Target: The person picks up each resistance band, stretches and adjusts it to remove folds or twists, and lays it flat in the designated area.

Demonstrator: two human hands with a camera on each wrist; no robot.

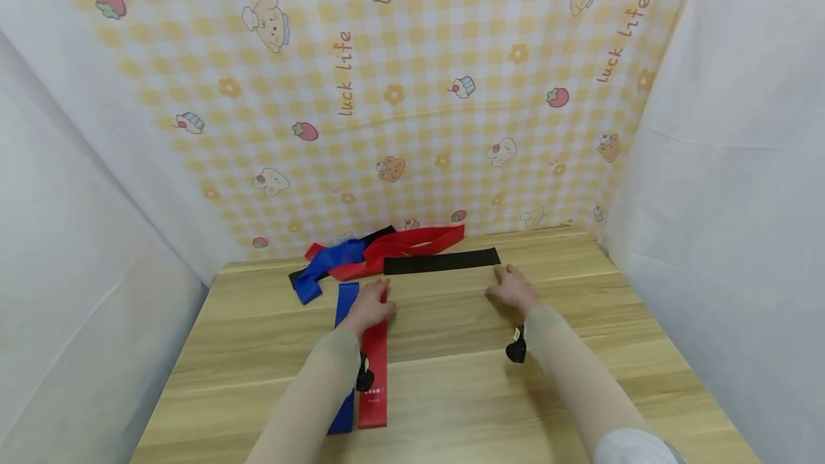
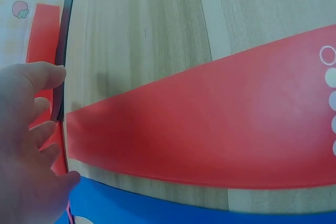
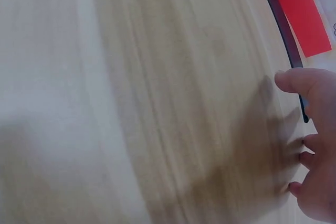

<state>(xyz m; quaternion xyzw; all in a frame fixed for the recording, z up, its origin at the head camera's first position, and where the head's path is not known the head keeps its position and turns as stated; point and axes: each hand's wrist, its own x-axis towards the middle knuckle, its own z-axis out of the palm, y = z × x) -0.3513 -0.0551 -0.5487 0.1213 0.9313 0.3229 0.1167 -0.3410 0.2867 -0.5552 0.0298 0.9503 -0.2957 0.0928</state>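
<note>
A black resistance band point(image 1: 441, 262) lies flat and crosswise toward the back of the table. My left hand point(image 1: 369, 306) reaches to its left end, thumb and fingers apart, over the top of a flat red band point(image 1: 374, 410). In the left wrist view, the left thumb overlaps the black strip. Beside the red band, on its left, lies a blue band point(image 1: 346, 296), partly covered by my forearm. My right hand point(image 1: 513, 288) is at the black band's right end, fingers loosely bent and thumb spread, as the right wrist view shows.
Behind the black band is a loose tangle of a blue band point(image 1: 335, 258), a red band point(image 1: 393, 245) and black strips point(image 1: 380, 232). A checked cloth point(image 1: 412, 113) hangs at the table's back edge, with white sheets point(image 1: 728, 134) at both sides.
</note>
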